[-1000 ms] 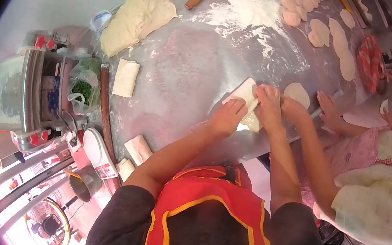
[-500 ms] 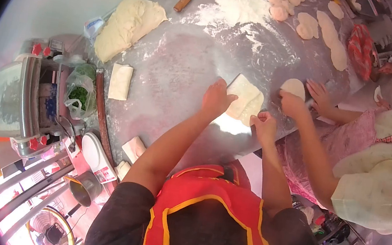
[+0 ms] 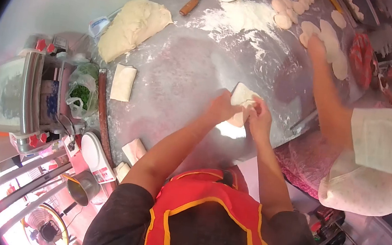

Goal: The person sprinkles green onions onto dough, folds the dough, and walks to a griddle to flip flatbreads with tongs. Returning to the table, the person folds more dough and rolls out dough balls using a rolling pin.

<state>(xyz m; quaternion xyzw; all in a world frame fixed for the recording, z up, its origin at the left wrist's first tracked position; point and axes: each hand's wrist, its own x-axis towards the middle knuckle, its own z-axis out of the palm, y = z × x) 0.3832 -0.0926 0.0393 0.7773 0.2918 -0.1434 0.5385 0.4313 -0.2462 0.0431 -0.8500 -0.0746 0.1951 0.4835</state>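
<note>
A piece of pale dough (image 3: 242, 93) lies on the floury metal worktop (image 3: 172, 79) in front of me, its near part raised between my hands. My left hand (image 3: 223, 107) holds the left edge of this dough, fingers bent around it. On the other side, my right hand (image 3: 259, 117) pinches the right edge with the fingertips drawn together. The two hands are close to each other, and they hide part of the dough. A folded dough block (image 3: 123, 83) rests further left on the worktop.
A big dough mass (image 3: 131, 27) sits at the back left, near a wooden-handled scraper (image 3: 189, 6). Spread flour (image 3: 242, 17) lies at the back. At right, a co-worker's hand (image 3: 316, 45) touches flat dough pieces (image 3: 333, 46). A long rolling pin (image 3: 102, 110) lines the left edge.
My right hand has moved up and inward, lifting and folding over the dough's right edge. My left hand has shifted slightly inward. The co-worker's arm has reached away toward the far dough pieces.
</note>
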